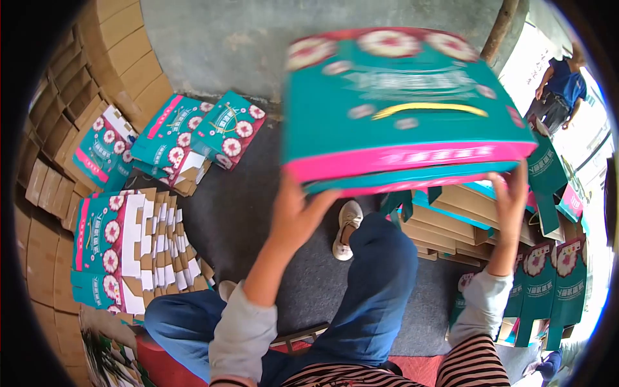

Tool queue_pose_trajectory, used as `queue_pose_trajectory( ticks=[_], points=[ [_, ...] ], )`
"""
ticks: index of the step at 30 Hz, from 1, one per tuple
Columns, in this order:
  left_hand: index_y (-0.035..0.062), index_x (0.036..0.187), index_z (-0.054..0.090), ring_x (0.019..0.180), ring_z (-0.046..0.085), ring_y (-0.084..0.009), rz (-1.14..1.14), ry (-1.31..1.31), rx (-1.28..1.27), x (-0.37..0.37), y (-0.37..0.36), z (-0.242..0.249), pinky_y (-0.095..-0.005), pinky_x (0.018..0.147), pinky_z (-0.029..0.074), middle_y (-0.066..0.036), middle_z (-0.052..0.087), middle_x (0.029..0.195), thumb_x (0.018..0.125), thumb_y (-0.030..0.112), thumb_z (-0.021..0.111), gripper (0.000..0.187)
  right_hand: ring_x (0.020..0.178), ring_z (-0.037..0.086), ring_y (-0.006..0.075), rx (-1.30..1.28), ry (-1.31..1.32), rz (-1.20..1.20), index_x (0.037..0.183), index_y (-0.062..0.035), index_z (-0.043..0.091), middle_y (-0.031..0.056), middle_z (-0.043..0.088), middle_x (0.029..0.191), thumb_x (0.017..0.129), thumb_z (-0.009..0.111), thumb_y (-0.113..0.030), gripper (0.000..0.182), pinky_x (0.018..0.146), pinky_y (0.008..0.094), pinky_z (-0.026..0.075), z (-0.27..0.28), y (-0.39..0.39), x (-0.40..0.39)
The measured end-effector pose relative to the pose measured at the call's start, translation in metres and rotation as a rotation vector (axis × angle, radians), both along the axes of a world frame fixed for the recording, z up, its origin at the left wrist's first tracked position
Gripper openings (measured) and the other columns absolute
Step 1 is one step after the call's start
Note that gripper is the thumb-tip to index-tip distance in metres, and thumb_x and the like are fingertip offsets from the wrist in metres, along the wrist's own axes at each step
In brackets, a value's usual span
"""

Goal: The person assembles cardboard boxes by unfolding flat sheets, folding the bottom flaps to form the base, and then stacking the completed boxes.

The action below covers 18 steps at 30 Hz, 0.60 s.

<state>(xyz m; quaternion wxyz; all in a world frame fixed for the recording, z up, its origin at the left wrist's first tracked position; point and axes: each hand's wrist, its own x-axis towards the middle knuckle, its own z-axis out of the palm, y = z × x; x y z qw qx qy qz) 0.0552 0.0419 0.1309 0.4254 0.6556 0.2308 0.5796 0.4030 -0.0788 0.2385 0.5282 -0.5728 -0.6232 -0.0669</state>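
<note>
Between my two hands a teal and pink cardboard gift box (412, 97) is raised in front of me, slightly blurred. Its top carries white printed lettering, round fruit-like pictures and a yellow strap handle (429, 109). My left hand (298, 209) grips the near left corner, thumb along the pink lower edge. At the near right corner my right hand (509, 197) holds the same edge. The fingers of both hands are partly hidden by the box. Below the right side lies a stack of flat cardboard blanks (445, 222).
Flattened printed cartons (100, 248) are piled at the left. Folded teal boxes (229, 129) lie on the dark floor (258, 213) by the wall. Brown cartons (126, 42) line the left side. More teal boxes (538, 284) stand at right. Another person (561, 90) stands at upper right.
</note>
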Motion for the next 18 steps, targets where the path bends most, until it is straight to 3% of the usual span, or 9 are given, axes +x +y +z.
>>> queue_pose_trajectory(
  ticks=[1, 2, 4, 6, 8, 9, 12, 16, 18],
  points=[
    [-0.0015, 0.133, 0.038, 0.114, 0.052, -0.0285, -0.049, 0.066, 0.129, 0.033, 0.013, 0.022, -0.0381, 0.099, 0.038, -0.017, 0.052, 0.122, 0.081, 0.015, 0.071, 0.064, 0.092, 0.057, 0.0132, -0.004, 0.051, -0.057, 0.124, -0.0007, 0.046, 0.0058, 0.056, 0.109, 0.084, 0.066, -0.003, 0.045, 0.082, 0.0285, 0.048, 0.007, -0.016, 0.031],
    [0.0001, 0.141, 0.030, 0.119, 0.048, -0.0314, -0.124, -0.044, 0.160, 0.077, 0.026, 0.028, -0.0394, 0.101, 0.036, -0.021, 0.049, 0.127, 0.080, 0.016, 0.071, 0.075, 0.098, 0.055, 0.0139, 0.029, 0.094, -0.070, 0.125, 0.0001, 0.044, 0.0059, 0.055, 0.112, 0.087, 0.063, -0.004, 0.043, 0.085, 0.0291, 0.047, 0.012, -0.028, 0.060],
    [0.0012, 0.145, 0.022, 0.122, 0.046, -0.0346, -0.043, -0.079, 0.379, 0.153, 0.035, 0.050, -0.0401, 0.103, 0.035, -0.024, 0.043, 0.133, 0.080, 0.016, 0.071, 0.083, 0.105, 0.053, 0.0154, 0.018, 0.124, -0.097, 0.129, 0.0027, 0.041, 0.0086, 0.053, 0.118, 0.090, 0.062, -0.010, 0.046, 0.093, 0.0289, 0.042, 0.009, -0.049, 0.137],
    [0.0011, 0.146, 0.018, 0.127, 0.041, -0.0359, -0.085, -0.068, 0.388, 0.222, 0.041, 0.052, -0.0416, 0.105, 0.033, -0.028, 0.037, 0.138, 0.083, 0.015, 0.068, 0.081, 0.107, 0.052, 0.0153, 0.058, 0.180, -0.189, 0.130, 0.0037, 0.041, 0.0093, 0.054, 0.118, 0.090, 0.064, -0.014, 0.049, 0.094, 0.0282, 0.040, 0.005, -0.062, 0.177],
    [0.0000, 0.145, 0.017, 0.124, 0.042, -0.0418, -0.071, 0.023, 0.333, 0.267, 0.035, 0.054, -0.0415, 0.104, 0.034, -0.030, 0.038, 0.135, 0.084, 0.016, 0.065, 0.080, 0.107, 0.052, 0.0157, -0.022, 0.071, -0.543, 0.130, 0.0049, 0.042, 0.0094, 0.056, 0.118, 0.090, 0.065, -0.018, 0.051, 0.094, 0.0284, 0.040, -0.012, -0.072, 0.217],
    [-0.0018, 0.145, 0.016, 0.120, 0.043, -0.0442, -0.065, 0.106, 0.260, 0.279, 0.028, 0.058, -0.0423, 0.102, 0.036, -0.031, 0.039, 0.133, 0.085, 0.017, 0.064, 0.078, 0.106, 0.055, 0.0191, 0.015, 0.099, -0.478, 0.129, 0.0054, 0.043, 0.0130, 0.058, 0.117, 0.088, 0.068, -0.025, 0.057, 0.093, 0.0297, 0.042, -0.024, -0.075, 0.244],
    [-0.0043, 0.143, 0.018, 0.114, 0.048, -0.0430, -0.062, 0.302, 0.126, 0.287, 0.016, 0.069, -0.0433, 0.094, 0.043, -0.030, 0.041, 0.130, 0.089, 0.021, 0.058, 0.071, 0.102, 0.058, 0.0235, -0.101, -0.021, -0.963, 0.129, 0.0054, 0.043, 0.0173, 0.059, 0.112, 0.086, 0.070, -0.031, 0.062, 0.090, 0.0306, 0.045, -0.026, -0.076, 0.250],
    [-0.0037, 0.142, 0.020, 0.108, 0.053, -0.0418, -0.116, 0.509, 0.266, 0.255, 0.022, 0.067, -0.0427, 0.088, 0.047, -0.028, 0.043, 0.127, 0.089, 0.022, 0.056, 0.069, 0.106, 0.057, 0.0297, 0.107, -0.087, -0.962, 0.134, 0.0051, 0.039, 0.0205, 0.050, 0.127, 0.087, 0.068, -0.030, 0.066, 0.090, 0.0384, 0.046, -0.063, -0.086, 0.243],
    [-0.0030, 0.141, 0.021, 0.106, 0.054, -0.0414, -0.056, 0.573, 0.450, 0.194, 0.011, 0.061, -0.0420, 0.086, 0.048, -0.027, 0.044, 0.126, 0.089, 0.021, 0.056, 0.067, 0.117, 0.050, 0.0328, 0.363, 0.193, -0.557, 0.137, 0.0037, 0.035, 0.0203, 0.042, 0.137, 0.091, 0.063, -0.023, 0.060, 0.096, 0.0414, 0.043, -0.094, -0.094, 0.186]
  ],
)
